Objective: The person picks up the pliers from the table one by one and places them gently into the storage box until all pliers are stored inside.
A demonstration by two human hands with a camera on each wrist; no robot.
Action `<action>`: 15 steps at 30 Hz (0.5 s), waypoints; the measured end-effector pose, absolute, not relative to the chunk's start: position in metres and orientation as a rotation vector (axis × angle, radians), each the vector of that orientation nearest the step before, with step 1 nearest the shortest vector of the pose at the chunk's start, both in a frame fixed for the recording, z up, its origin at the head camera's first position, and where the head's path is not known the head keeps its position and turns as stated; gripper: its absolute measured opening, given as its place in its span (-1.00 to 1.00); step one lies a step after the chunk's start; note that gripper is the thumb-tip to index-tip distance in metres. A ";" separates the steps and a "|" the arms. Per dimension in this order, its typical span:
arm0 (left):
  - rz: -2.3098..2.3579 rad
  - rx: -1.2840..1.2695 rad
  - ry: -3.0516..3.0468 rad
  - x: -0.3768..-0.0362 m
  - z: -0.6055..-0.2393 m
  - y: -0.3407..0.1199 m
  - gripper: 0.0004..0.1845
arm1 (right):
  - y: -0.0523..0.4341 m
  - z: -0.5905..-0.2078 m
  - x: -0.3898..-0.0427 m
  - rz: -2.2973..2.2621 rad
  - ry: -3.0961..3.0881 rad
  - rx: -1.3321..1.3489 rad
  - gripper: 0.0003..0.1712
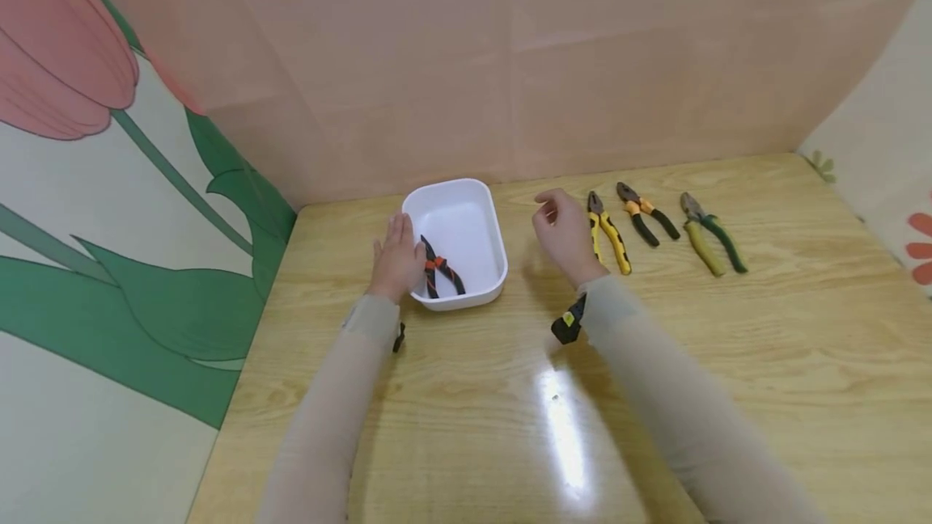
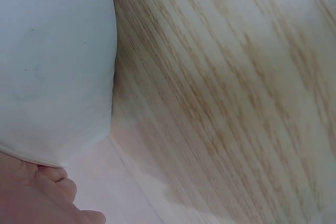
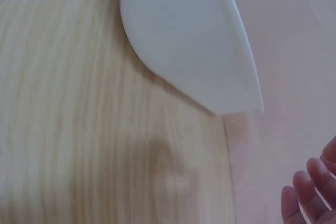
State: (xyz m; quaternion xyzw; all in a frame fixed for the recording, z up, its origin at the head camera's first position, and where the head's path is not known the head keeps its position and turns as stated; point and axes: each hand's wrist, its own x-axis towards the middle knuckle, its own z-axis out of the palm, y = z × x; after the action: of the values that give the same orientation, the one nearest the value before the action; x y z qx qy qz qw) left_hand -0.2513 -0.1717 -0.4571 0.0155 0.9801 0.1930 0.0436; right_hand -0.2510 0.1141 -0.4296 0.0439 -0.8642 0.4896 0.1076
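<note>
Left hand (image 1: 396,257) flat against left wall of white tub (image 1: 476,192), fingers straight, likely bracing tub so it stays put on wooden table (image 1: 728,362). Red-and-black pliers (image 1: 439,267) lie inside tub, just beside left hand's fingers, tub rim between them.

Right hand (image 1: 564,234) hovers between tub and yellow-handled pliers (image 1: 610,241), fingers loosely curled, gripping nothing; nearest thing: yellow-handled pliers, just right of knuckles. Orange-and-black pliers (image 1: 644,213) and green pliers (image 1: 709,242) in row farther right, apart from both hands.
</note>
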 end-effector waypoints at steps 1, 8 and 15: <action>0.589 0.045 2.994 -0.251 -0.457 -0.171 -0.27 | 0.118 -0.429 -0.251 1.453 -2.547 0.113 -0.61; 0.563 0.027 2.999 -0.252 -0.458 -0.171 -0.27 | 0.145 -0.425 -0.262 1.492 -2.578 0.030 -0.59; 0.552 0.043 3.006 -0.251 -0.458 -0.170 -0.28 | 0.164 -0.416 -0.264 1.464 -2.638 0.000 -0.57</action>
State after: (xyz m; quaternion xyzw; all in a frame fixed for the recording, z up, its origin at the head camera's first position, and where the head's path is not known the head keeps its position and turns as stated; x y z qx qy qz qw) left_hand -0.2509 -0.1702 -0.4584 0.0140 0.9826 0.1804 0.0425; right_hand -0.2643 0.1636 -0.4161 0.0001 -0.8726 0.4844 0.0621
